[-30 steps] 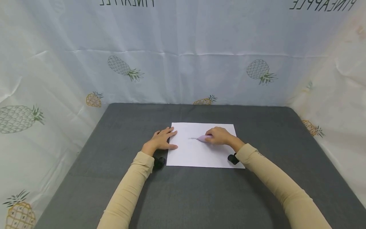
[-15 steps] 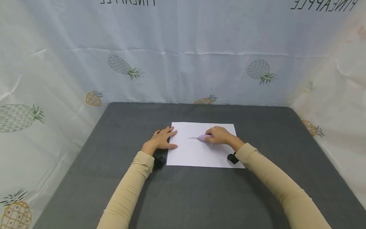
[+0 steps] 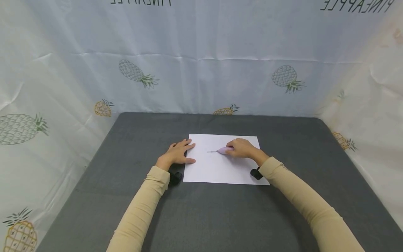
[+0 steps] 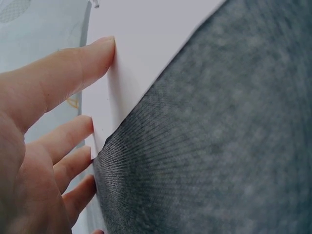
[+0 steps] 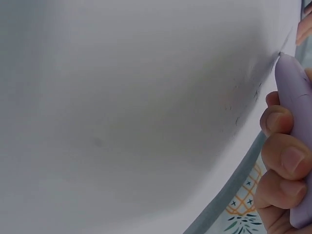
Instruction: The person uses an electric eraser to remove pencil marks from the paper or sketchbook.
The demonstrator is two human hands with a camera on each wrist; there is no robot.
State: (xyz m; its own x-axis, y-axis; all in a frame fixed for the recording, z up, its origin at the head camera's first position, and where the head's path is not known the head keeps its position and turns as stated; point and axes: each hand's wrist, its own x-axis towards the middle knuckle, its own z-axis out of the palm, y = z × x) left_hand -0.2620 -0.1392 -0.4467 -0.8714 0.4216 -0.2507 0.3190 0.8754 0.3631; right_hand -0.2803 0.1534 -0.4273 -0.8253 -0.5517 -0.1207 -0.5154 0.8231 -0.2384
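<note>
A white sheet of paper [image 3: 217, 171] lies on the dark grey table. My left hand [image 3: 177, 154] rests across its left edge with fingers spread, and the left wrist view shows the thumb [image 4: 97, 56] touching the paper. With curled fingers, my right hand [image 3: 242, 149] grips a lavender, thick-barrelled pen-shaped tool [image 5: 292, 92] over the sheet. The tool's narrow tip points left and meets the paper. From the tip, a thin dark line [image 3: 211, 151] runs left. Small dark specks [image 5: 257, 92] lie near the tip in the right wrist view. The tool's exact kind is unclear.
Dark grey cloth covers the table [image 3: 201, 217]. A pale curtain [image 3: 201, 84] printed with pineapples hangs behind it and along both sides. Black wrist cameras sit under the left cuff [image 3: 175, 179] and the right cuff [image 3: 256, 174].
Both hands and the paper keep nearly the same places. The tool stays in my right hand, its tip still at the dark line. The head view has shifted very slightly.
</note>
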